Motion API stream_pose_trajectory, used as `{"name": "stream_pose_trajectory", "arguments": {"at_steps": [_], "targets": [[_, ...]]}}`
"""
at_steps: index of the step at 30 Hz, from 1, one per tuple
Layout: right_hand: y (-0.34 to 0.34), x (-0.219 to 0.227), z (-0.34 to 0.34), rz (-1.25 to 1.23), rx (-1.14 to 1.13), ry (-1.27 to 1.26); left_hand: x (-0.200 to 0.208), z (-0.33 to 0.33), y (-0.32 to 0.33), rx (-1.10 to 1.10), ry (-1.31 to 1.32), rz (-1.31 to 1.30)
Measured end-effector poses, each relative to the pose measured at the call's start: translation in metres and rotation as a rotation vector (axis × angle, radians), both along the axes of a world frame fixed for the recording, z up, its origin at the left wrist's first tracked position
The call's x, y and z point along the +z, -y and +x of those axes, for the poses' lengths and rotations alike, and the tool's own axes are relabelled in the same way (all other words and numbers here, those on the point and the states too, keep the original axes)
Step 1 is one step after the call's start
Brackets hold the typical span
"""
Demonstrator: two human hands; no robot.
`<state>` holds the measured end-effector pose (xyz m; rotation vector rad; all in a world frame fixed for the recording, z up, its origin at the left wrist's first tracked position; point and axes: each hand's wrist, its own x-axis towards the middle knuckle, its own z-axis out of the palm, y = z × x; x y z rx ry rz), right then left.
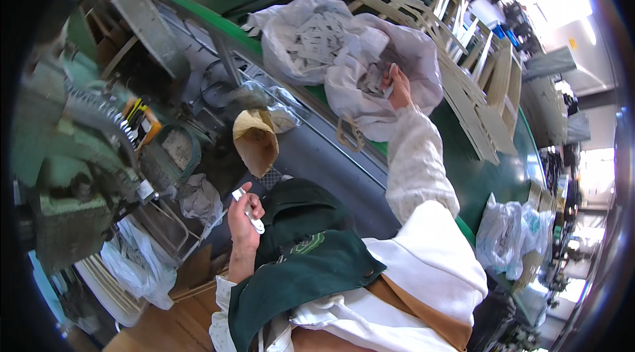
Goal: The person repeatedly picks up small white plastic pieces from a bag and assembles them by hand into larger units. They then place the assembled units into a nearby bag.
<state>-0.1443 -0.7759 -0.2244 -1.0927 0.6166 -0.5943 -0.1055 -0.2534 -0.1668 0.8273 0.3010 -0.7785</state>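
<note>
My left hand (pixel 245 221) is closed around a short white flat piece (pixel 256 222) with a rounded lower end, held low in front of my dark green apron (pixel 317 286). My right arm stretches forward over the green table. At its end, my right hand (pixel 399 89) reaches into the mouth of a white sack (pixel 423 64), fingers pinched on a small pale piece (pixel 393 68). More small grey-white pieces (pixel 372 78) lie inside that sack. Just left of it stands a second white sack (pixel 281 54), filled with pale flat pieces (pixel 316 38).
Long pale strips (pixel 473 117) are piled on the green table (pixel 493 183) to the right. Clear plastic bags (pixel 506 233) lie farther right. A green machine (pixel 69 210) stands at left, near a bin of scraps (pixel 177 148) and an open brown paper bag (pixel 256 144).
</note>
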Motion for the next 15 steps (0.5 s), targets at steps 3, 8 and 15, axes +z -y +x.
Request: {"name": "stream_pose_trajectory", "arguments": {"at_steps": [3, 8, 15], "targets": [[-0.092, 0.062, 0.021, -0.228, 0.400, -0.106, 0.002, -0.002, -0.003, 0.033, -0.041, 0.002], [-0.283, 0.119, 0.057, -0.168, 0.916, -0.308, 0.012, 0.004, -0.013, 0.136, 0.020, 0.044], [-0.438, 0.127, 0.087, -0.460, 1.228, -0.054, 0.035, 0.015, -0.059, 0.480, 0.262, 0.286]]}}
